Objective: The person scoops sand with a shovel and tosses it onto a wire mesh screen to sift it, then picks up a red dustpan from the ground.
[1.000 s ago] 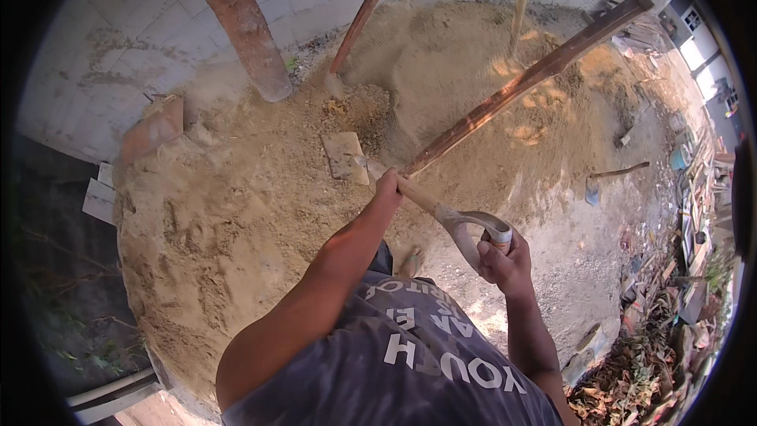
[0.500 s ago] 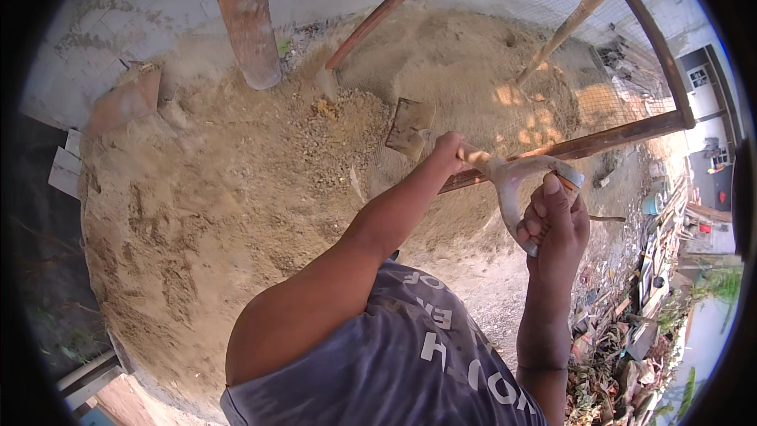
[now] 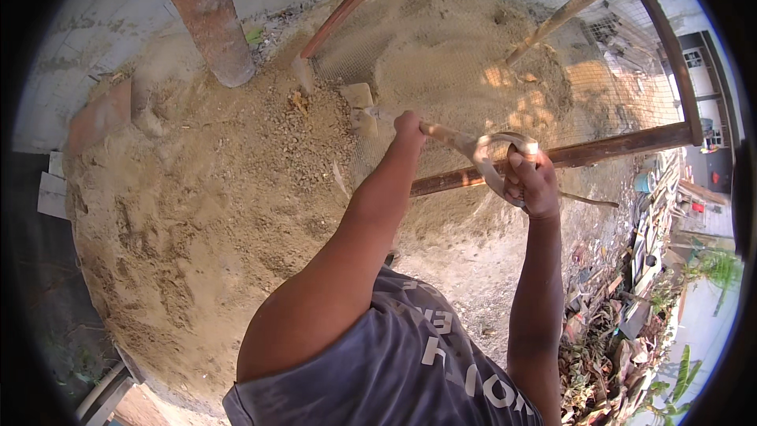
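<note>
A shovel with a wooden D-shaped handle (image 3: 487,166) reaches away from me over a framed wire-mesh screen. My left hand (image 3: 409,125) is closed around its shaft, partway toward the blade. My right hand (image 3: 532,181) wraps the crossbar of the handle. The dusty shovel blade (image 3: 359,97) is at the left part of the mesh (image 3: 441,55), beside a patch of gravel (image 3: 315,138). Whether the blade touches the mesh I cannot tell. Sand shows behind the wires.
The screen's wooden frame (image 3: 631,143) slants across, with a pole (image 3: 564,16) behind it. A thick post (image 3: 201,20) rises at the far left from the sand heap (image 3: 181,213). Scrap wood and debris (image 3: 631,300) lie to the right, and a pale block wall stands behind.
The shovel and both hands have moved forward and left, bringing the blade closer to the gravel. The view has shifted a little too. Both hands keep their grip.
</note>
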The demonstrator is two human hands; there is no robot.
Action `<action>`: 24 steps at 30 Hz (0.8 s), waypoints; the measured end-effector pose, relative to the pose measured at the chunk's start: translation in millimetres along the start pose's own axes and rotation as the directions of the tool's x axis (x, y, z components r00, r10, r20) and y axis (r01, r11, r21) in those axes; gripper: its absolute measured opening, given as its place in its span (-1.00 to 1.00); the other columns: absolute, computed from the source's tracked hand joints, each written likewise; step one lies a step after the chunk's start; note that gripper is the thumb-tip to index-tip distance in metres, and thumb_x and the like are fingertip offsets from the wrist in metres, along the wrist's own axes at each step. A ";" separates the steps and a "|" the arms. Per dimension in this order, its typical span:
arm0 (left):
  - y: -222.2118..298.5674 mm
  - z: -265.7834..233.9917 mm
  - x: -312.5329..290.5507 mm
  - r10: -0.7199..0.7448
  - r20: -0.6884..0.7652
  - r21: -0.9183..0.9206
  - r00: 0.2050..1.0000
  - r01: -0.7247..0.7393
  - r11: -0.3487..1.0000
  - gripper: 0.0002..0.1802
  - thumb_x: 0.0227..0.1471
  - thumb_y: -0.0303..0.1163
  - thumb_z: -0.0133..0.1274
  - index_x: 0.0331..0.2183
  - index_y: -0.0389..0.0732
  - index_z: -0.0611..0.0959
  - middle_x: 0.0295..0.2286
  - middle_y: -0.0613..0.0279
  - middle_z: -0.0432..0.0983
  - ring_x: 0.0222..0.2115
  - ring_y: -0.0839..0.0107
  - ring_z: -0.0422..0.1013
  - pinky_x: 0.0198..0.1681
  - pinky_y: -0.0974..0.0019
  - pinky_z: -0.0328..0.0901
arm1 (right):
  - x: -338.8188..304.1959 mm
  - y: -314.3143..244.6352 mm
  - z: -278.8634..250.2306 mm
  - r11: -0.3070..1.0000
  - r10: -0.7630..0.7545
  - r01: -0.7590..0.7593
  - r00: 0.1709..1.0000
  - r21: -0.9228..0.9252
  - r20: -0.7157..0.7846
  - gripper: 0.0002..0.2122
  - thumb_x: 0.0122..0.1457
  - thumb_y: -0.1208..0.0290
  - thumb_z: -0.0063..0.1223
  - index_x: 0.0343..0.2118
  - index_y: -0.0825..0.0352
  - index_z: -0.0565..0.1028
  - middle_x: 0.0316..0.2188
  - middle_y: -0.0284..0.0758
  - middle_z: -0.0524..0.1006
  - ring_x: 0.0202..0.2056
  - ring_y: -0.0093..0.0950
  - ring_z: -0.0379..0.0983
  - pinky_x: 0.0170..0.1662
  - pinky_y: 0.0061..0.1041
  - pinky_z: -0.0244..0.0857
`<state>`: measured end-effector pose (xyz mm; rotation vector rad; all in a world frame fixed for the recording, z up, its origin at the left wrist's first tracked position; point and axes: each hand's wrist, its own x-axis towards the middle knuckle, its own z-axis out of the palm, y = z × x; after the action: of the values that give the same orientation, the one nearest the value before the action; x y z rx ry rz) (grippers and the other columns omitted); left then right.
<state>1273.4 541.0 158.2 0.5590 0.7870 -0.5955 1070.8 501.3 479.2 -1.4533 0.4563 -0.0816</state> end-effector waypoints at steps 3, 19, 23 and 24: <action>-22.5 -20.7 -28.9 0.027 -0.003 0.064 1.000 -0.027 0.998 -0.83 0.06 -0.48 -0.15 -0.28 -0.34 0.33 -0.42 0.02 0.32 -0.53 0.26 0.34 -0.53 0.13 0.30 | -41.1 20.7 -17.3 0.996 -0.055 0.050 0.996 -0.081 -0.070 -0.72 0.07 0.31 0.16 -0.28 0.43 0.43 -0.66 -0.48 0.33 -0.74 -0.73 0.17 -0.71 -0.70 0.06; 9.5 12.9 -44.8 -0.160 0.024 0.207 0.987 0.152 0.967 -0.66 0.05 -0.49 -0.09 -0.12 -0.31 0.27 -0.27 -0.03 0.26 -0.47 0.20 0.34 -0.45 0.18 0.35 | -62.3 6.2 90.7 0.996 -0.053 0.084 0.871 0.041 -0.488 -0.81 0.10 0.55 -0.08 -0.20 0.40 0.37 -0.61 -0.43 0.36 -0.69 -0.74 0.27 -0.67 -0.73 0.15; 32.4 19.2 8.8 -0.150 0.050 0.173 0.987 0.139 0.975 -0.64 0.06 -0.49 -0.10 -0.09 -0.33 0.25 -0.29 -0.03 0.29 -0.46 0.16 0.35 -0.42 0.12 0.36 | -7.3 15.8 82.8 0.998 -0.058 0.055 0.945 -0.017 -0.321 -0.79 0.14 0.51 -0.05 -0.15 0.41 0.38 -0.61 -0.43 0.38 -0.70 -0.75 0.25 -0.68 -0.73 0.13; 50.7 13.1 33.3 -0.144 0.089 0.174 0.986 0.127 0.977 -0.59 0.07 -0.49 -0.11 -0.03 -0.34 0.22 -0.25 -0.05 0.29 -0.40 0.12 0.38 -0.38 0.05 0.37 | 11.5 20.7 92.8 0.999 -0.037 0.046 0.955 0.024 -0.295 -0.79 0.15 0.48 -0.03 -0.16 0.41 0.38 -0.62 -0.43 0.38 -0.70 -0.74 0.25 -0.68 -0.72 0.13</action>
<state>1332.6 558.6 151.9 0.6278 0.6866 -0.8154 1109.0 587.1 460.8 -1.4258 0.6645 -0.3410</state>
